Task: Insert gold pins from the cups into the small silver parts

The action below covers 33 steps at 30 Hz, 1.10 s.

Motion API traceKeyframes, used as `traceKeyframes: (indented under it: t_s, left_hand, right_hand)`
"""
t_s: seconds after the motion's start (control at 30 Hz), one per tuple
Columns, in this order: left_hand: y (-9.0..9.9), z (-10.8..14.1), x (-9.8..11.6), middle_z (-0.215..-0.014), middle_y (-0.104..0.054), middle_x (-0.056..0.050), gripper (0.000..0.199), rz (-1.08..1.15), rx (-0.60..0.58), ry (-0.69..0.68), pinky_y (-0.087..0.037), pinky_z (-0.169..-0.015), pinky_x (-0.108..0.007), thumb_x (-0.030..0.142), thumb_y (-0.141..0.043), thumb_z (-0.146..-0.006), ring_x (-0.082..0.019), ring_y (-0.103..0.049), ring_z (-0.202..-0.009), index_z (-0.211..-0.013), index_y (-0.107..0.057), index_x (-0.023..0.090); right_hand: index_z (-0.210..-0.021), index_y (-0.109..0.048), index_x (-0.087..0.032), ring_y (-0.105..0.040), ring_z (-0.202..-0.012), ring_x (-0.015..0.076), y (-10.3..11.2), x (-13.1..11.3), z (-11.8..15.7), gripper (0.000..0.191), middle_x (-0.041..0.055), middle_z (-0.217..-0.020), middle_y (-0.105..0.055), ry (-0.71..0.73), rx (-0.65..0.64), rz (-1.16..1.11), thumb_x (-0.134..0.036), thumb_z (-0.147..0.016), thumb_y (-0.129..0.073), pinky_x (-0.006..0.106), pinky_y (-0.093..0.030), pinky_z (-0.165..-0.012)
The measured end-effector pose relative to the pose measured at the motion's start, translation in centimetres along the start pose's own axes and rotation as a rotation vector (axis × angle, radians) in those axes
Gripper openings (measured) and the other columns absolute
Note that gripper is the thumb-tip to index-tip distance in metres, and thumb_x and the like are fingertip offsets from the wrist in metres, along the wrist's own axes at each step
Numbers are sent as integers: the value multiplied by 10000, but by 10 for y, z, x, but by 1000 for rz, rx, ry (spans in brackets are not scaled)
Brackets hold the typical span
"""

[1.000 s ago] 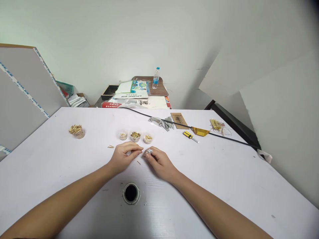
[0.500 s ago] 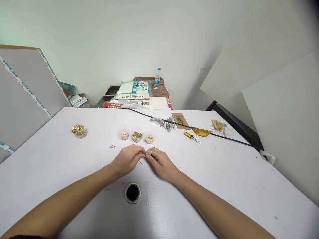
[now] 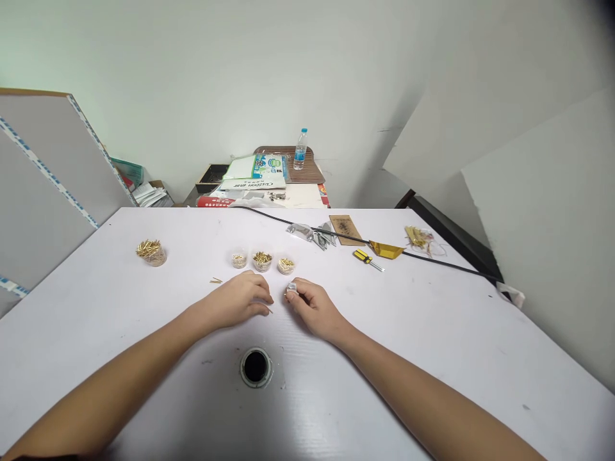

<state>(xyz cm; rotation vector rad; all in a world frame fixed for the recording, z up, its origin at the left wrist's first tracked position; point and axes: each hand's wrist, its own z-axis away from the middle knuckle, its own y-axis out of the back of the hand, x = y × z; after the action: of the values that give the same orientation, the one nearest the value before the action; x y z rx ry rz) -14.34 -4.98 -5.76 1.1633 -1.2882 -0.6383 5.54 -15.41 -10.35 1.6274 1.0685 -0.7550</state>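
My left hand (image 3: 240, 299) rests low over the white table, its thumb and fingers parted. By its thumb tip lies a thin brass-coloured pin (image 3: 271, 312), and I see nothing held in this hand. Opposite, my right hand (image 3: 314, 310) pinches a small silvery piece (image 3: 291, 287) between thumb and fingers; its exact kind is too small to make out. Just beyond the hands stand three small clear cups, the left (image 3: 239, 258), middle (image 3: 262, 260) and right (image 3: 286, 266), with tiny brass-coloured parts. A few loose pins (image 3: 216, 280) lie left of them.
Farther left is a cup heaped with brass pins (image 3: 152, 253). A black cable (image 3: 331, 231) crosses the back, near silvery pieces (image 3: 325, 237), brown card (image 3: 346, 230), gold piece (image 3: 387, 250) and yellow-black screwdriver (image 3: 368, 260). A round hole (image 3: 255, 367) is near me.
My left hand has drawn away to the left from my right hand, and its fingers have spread. My right hand has shifted slightly right, still with the silvery piece.
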Motion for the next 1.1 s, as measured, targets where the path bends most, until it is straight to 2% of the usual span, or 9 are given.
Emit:
traceKeyframes:
  t_s: [0.1, 0.2, 0.27, 0.33, 0.5, 0.6, 0.77, 0.93, 1.1]
  left_hand:
    - [-5, 0, -3, -963, -704, -32, 97, -3, -39, -34, -453, -854, -308, 185, -669, -904, -185, -618, -906, -915, -762, 208]
    - [-15, 1, 0, -929, -678, -51, 196, -87, -42, -77, -459, -809, -314, 152, -531, -969, -187, -591, -861, -880, -704, 164]
    - [-19, 1, 3, -913, -652, -65, 201, -145, -21, -82, -462, -779, -327, 142, -472, -981, -198, -580, -842, -893, -653, 153]
    - [-21, 1, 6, -900, -645, -60, 181, -99, 44, -30, -469, -773, -324, 149, -450, -985, -194, -586, -835, -918, -618, 163]
    - [-24, 0, 12, -935, -690, -46, 168, 196, 328, 109, -495, -768, -282, 188, -482, -973, -156, -625, -837, -993, -649, 182]
    - [-29, 0, 17, -918, -713, -39, 165, 316, 442, 213, -505, -720, -268, 214, -543, -941, -145, -632, -786, -996, -696, 188]
    - [-38, 1, 22, -917, -753, -36, 195, 499, 516, 376, -526, -681, -257, 284, -670, -866, -141, -651, -737, -1028, -708, 184]
    - [-39, 2, 23, -839, -762, -31, 196, 535, 578, 400, -532, -653, -242, 259, -709, -821, -121, -635, -644, -999, -721, 178]
    - [-38, 3, 25, -871, -765, -35, 231, 597, 547, 415, -507, -568, -208, 293, -700, -828, -102, -624, -598, -1027, -721, 178]
  right_hand:
    - [-692, -502, -186, -458, -680, 161, -1, 1, 0, 314, 12, -692, -501, 2, -1, 24, -308, -980, -470, 298, -349, -634]
    - [-705, -519, -186, -475, -697, 166, -1, 1, 0, 309, 20, -710, -524, 8, 7, 35, -309, -983, -467, 303, -359, -649]
    - [-721, -539, -185, -490, -714, 170, -1, 1, 0, 303, 23, -721, -537, 11, 10, 31, -313, -986, -467, 305, -370, -665]
    - [-739, -552, -186, -500, -730, 172, -1, 0, 0, 305, 26, -734, -548, 19, 15, 21, -329, -994, -465, 305, -380, -678]
    - [-782, -562, -188, -521, -753, 175, -1, -3, 0, 319, 38, -782, -577, 51, 29, -20, -380, -1014, -458, 306, -403, -697]
    - [-772, -556, -189, -522, -751, 176, -1, -3, 0, 314, 41, -780, -578, 60, 49, -12, -370, -1011, -461, 309, -405, -697]
    - [-718, -499, -194, -493, -707, 177, -2, -3, 0, 328, 33, -730, -532, 47, 72, 33, -348, -1004, -452, 312, -387, -659]
    - [-794, -564, -191, -537, -765, 192, -3, -6, 0, 282, 61, -804, -601, 62, 46, 23, -342, -1006, -455, 332, -421, -702]
    - [-841, -602, -187, -574, -814, 198, -3, -4, 1, 270, 76, -870, -635, 68, 39, -12, -336, -1016, -459, 340, -445, -741]
